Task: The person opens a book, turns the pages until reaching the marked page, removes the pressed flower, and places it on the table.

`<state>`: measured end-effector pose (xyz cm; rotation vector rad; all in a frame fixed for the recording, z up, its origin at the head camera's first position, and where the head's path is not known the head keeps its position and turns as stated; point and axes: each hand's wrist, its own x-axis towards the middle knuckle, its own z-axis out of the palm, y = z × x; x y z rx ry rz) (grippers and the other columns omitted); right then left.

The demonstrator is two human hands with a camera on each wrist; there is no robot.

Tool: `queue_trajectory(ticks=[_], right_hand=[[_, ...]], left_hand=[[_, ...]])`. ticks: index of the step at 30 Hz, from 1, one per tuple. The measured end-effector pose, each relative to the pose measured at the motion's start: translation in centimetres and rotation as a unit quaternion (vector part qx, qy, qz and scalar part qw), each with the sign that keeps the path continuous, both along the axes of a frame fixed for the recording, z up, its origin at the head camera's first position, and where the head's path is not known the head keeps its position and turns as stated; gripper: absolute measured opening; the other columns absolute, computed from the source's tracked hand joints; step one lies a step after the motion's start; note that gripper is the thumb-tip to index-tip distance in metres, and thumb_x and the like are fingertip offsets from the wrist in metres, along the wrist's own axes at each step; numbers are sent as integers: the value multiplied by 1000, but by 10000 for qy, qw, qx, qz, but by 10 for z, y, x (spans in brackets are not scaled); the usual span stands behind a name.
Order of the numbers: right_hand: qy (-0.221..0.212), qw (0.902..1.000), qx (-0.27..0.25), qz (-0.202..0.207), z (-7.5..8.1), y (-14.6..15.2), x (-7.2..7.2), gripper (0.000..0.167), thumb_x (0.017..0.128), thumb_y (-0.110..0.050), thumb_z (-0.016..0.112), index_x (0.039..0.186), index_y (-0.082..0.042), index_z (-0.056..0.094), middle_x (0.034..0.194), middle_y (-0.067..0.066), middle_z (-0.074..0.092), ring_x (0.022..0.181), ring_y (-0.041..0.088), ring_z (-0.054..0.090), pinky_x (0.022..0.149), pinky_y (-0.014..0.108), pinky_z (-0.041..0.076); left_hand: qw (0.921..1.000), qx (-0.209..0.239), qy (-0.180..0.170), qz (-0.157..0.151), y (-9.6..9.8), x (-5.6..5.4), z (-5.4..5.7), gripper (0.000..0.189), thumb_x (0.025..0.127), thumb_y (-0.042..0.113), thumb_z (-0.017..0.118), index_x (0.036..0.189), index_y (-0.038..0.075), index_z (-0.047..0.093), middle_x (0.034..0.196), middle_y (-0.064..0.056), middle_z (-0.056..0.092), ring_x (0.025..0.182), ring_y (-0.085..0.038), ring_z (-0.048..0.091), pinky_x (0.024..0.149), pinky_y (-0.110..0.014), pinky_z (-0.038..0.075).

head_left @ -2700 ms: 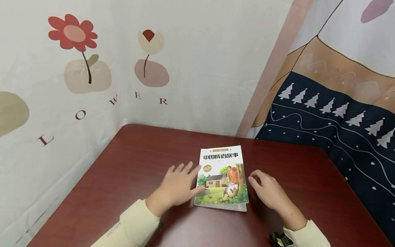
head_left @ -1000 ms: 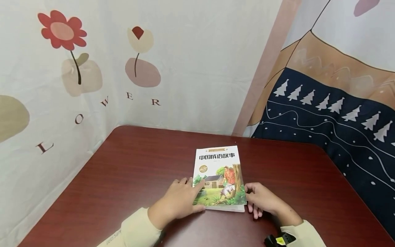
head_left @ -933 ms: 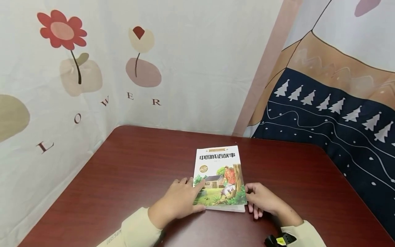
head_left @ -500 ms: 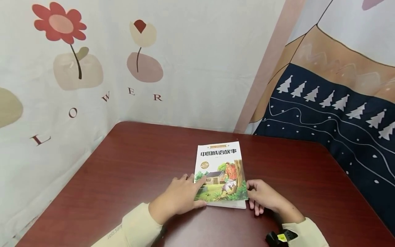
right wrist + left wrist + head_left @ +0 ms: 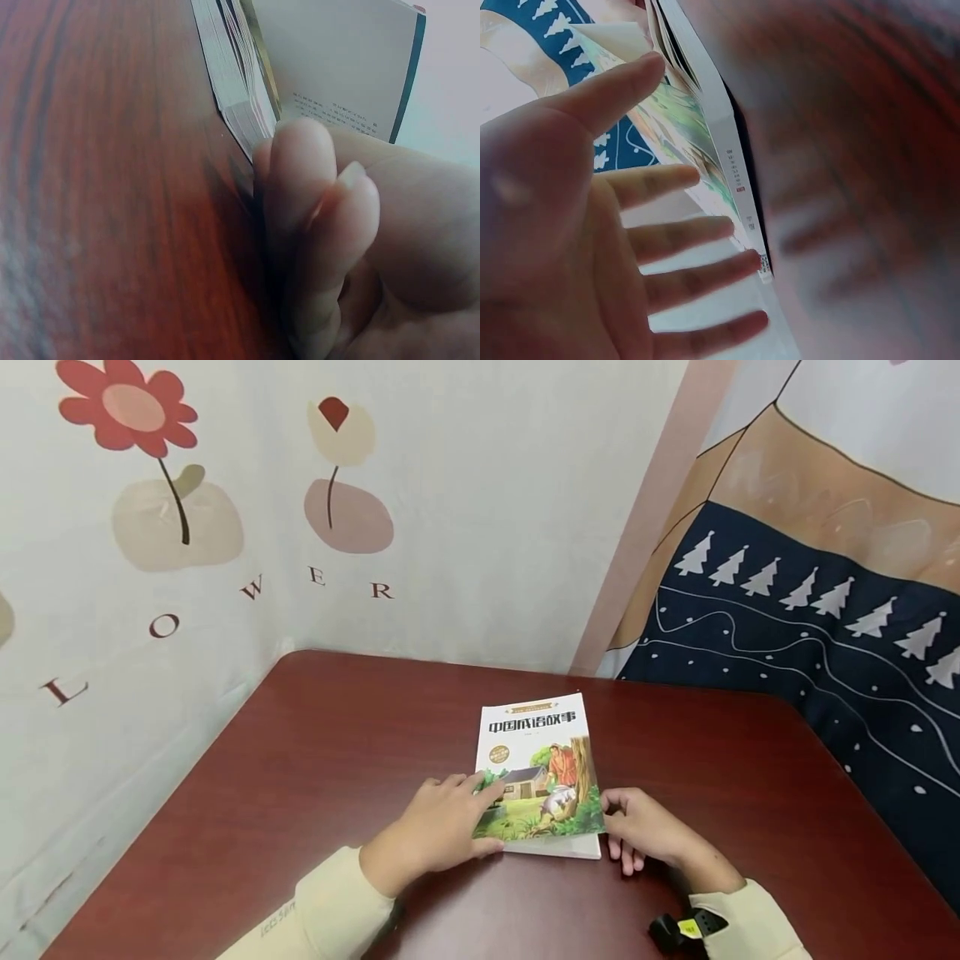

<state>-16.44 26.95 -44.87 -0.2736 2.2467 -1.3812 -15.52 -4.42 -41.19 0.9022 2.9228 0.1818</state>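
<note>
A paperback book (image 5: 528, 777) with an illustrated cover lies on the table, its front cover raised a little over the pages along the near edge. My left hand (image 5: 442, 822) rests at the book's lower left side, fingers spread, index finger over the cover. In the left wrist view, the straight fingers of the left hand (image 5: 630, 202) lie along the book's spine (image 5: 735, 161). At the lower right corner, my right hand (image 5: 645, 831) pinches the cover's edge with its fingers curled. The right wrist view shows the lifted cover's inside (image 5: 337, 60) above the page block (image 5: 229, 75).
The dark red table (image 5: 322, 735) spreads around the book. Behind it hangs a white cloth (image 5: 465, 527) printed with flowers and letters, and a navy cloth (image 5: 795, 635) with white trees is on the right. A black strap device (image 5: 678, 931) sits at the right wrist.
Since the earliest frame, my left hand has come down onto the book's lower left side. My right hand has moved in to the cover's right edge. Lately the view has shifted slightly.
</note>
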Motion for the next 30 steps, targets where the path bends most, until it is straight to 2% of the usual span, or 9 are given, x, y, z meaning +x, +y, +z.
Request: queue_trajectory(ticks=[9, 15, 19, 23, 30], right_hand=[[-52, 9999, -104, 8, 2, 1, 1, 17, 101, -13, 53, 97, 4, 54, 55, 5, 60, 38, 12, 60, 36, 26, 48], [-18, 10000, -79, 44, 3, 0, -2, 17, 100, -13, 55, 97, 4, 52, 55, 5, 60, 38, 11, 59, 35, 25, 47], [-118, 9999, 12, -6, 4, -1, -1, 22, 98, -18, 61, 97, 3, 53, 56, 5, 60, 37, 11, 59, 36, 25, 47], [-105, 9999, 105, -87, 7, -1, -1, 28, 96, -24, 66, 96, 2, 55, 56, 5, 60, 37, 11, 59, 36, 26, 47], [-62, 9997, 208, -116, 6, -2, -2, 32, 97, -29, 66, 94, 1, 56, 57, 6, 61, 37, 12, 59, 35, 27, 47]], left_hand=[[9963, 193, 398, -738, 1, -6, 0, 71, 89, 51, 70, 150, 26, 45, 144, -3, 58, 126, -27, 60, 99, -50, 50], [9905, 564, 418, -1181, -1, -7, 3, 72, 90, 36, 74, 153, 25, 42, 146, 1, 57, 131, -20, 57, 99, -48, 52], [9853, 790, 457, -1444, -1, -7, 3, 71, 91, 30, 73, 154, 26, 40, 148, 1, 55, 133, -18, 56, 97, -46, 53], [9793, 989, 730, -1610, 0, -8, 3, 75, 88, 26, 75, 154, 25, 39, 148, 0, 55, 130, -17, 58, 94, -44, 55], [9723, 1157, 1057, -1735, 0, -9, 5, 72, 89, 26, 73, 154, 22, 41, 149, -2, 54, 129, -15, 59, 91, -41, 55]])
